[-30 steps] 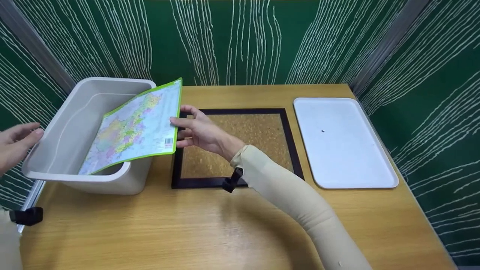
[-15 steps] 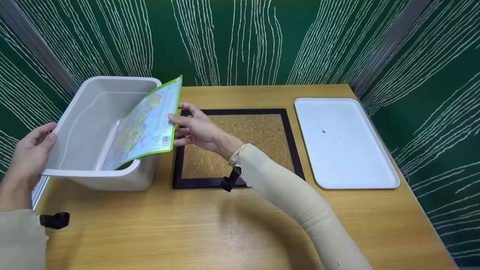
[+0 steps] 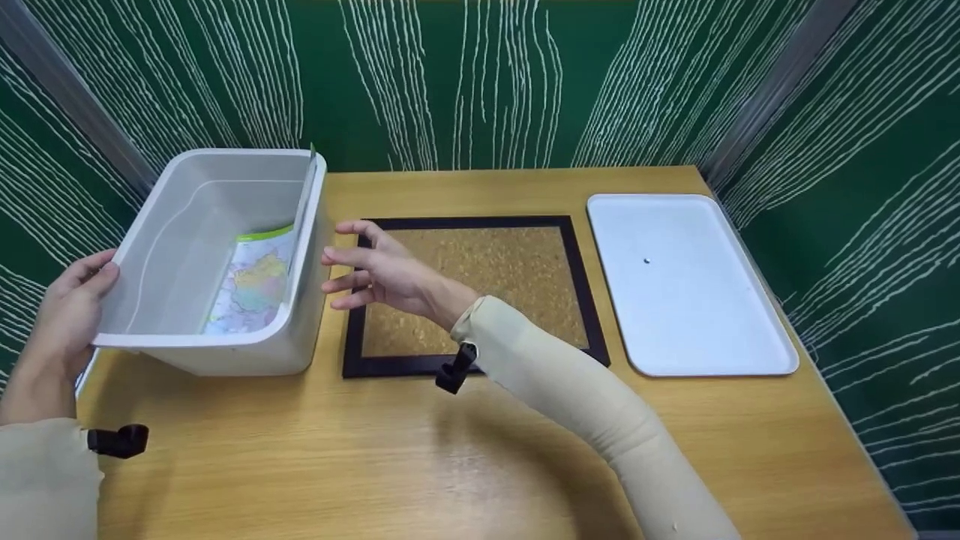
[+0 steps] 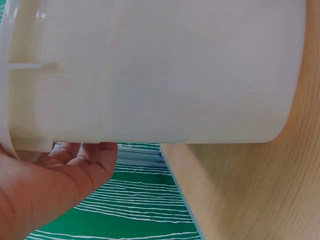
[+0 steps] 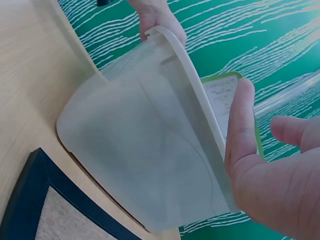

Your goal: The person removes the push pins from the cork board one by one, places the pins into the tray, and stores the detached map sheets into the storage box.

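A light grey plastic bin (image 3: 180,339) stands at the left of the table. My left hand (image 3: 71,307) grips its left rim, fingers curled beneath the lip in the left wrist view. Inside the bin is a map sheet (image 3: 259,281) with a bright green border, showing low down in it. A thin upright edge rises along the right wall, and in the right wrist view a green-bordered corner of the sheet (image 5: 222,97) sticks up over the rim. My right hand (image 3: 390,274) is just right of the bin, fingers spread and holding nothing.
A dark-framed cork board (image 3: 480,300) lies flat beside the bin, partly under my right arm. Further right is a white tray (image 3: 694,292) with a small dark spot on it. Green walls with white streaks enclose the wooden table (image 3: 375,465).
My right hand has let go of the map sheet, which has dropped into the bin. My left hand has come right and taken hold of the bin's rim, and the bin has shifted slightly right.
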Demonstrator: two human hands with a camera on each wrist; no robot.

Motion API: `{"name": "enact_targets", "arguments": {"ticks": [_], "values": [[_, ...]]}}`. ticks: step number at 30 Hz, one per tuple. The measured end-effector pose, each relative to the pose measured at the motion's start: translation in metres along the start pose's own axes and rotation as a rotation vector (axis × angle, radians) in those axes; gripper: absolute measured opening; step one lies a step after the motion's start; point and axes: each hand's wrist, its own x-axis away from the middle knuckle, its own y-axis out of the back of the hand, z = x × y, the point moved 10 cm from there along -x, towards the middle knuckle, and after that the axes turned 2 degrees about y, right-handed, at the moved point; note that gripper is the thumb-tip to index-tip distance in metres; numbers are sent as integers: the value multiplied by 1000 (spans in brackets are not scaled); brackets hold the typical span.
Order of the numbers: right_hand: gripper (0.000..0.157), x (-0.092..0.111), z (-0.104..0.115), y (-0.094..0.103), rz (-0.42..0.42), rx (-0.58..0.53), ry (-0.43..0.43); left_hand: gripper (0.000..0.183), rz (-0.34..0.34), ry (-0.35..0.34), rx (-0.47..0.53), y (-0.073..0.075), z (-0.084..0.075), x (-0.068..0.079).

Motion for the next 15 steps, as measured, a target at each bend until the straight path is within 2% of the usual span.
{"name": "enact_targets", "arguments": {"ticks": [7, 15], "values": [[45, 1, -5, -6, 43, 19, -23, 71, -11, -28, -20, 4, 7, -7], [43, 3, -9, -1, 54, 51, -67, 72, 12, 5, 36, 3, 1, -5]]}}
